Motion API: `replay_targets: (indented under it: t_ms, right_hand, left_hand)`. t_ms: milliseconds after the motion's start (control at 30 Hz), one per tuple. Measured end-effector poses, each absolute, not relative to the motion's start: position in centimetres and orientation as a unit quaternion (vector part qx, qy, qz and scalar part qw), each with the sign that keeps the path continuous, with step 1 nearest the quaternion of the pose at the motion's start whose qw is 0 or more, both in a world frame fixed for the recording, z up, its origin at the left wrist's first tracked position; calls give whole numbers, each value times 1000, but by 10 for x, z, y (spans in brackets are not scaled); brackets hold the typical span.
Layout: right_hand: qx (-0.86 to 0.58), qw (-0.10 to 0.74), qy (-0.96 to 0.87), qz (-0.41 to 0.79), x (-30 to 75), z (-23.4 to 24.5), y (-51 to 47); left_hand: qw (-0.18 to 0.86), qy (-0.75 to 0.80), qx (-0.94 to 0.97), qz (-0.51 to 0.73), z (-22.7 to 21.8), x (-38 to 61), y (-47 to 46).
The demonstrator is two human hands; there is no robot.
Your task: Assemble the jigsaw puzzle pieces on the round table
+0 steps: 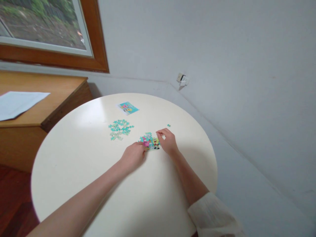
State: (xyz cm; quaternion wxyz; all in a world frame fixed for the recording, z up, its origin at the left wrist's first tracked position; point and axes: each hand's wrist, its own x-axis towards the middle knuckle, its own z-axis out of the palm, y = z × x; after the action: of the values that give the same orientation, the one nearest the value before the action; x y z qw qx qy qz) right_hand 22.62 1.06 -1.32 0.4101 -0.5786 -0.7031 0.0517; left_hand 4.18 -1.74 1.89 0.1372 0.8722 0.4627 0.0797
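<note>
A partly assembled jigsaw puzzle (150,142) with pink and yellow cartoon figures on turquoise lies on the table. My left hand (134,153) rests at its left edge, the fingers curled and holding it down, hiding that corner. At the upper right edge of the puzzle, my right hand (168,140) has thumb and forefinger brought together in a pinch. Whatever is between those fingertips is too small to make out. One loose puzzle piece (169,125) lies just beyond my right hand. A pile of loose turquoise puzzle pieces (120,127) is spread to the left of the puzzle.
Behind the pile, a picture card (128,108) lies on the round white table (74,171). A wooden cabinet (66,95) with a pale sheet (21,103) on top stands at the left. A wall outlet with a plug (182,80) is beyond the table.
</note>
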Motion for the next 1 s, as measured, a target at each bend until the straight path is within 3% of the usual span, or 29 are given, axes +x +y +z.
replay_targets:
  t_ms: [100,267,567,767,1000]
  right_hand:
    - [-643,418,-642,-20,250,-23,19]
    - [-757,303,-579,-23,266,-39,28]
    - [-772,183,-608,-42,260,-32,44]
    - [-758,186,-624,-39,259,-27,42]
    - [-763,254,-594,-6,265,-27,41]
  left_hand:
    - [163,472,859,117,19,41,-17]
    - [159,498,835,170,21,37,-11]
    - [145,479,823,267,9,31,2]
    - [131,415,868,239,5,42,-7]
    - [60,397,907,127,-5,51,-20]
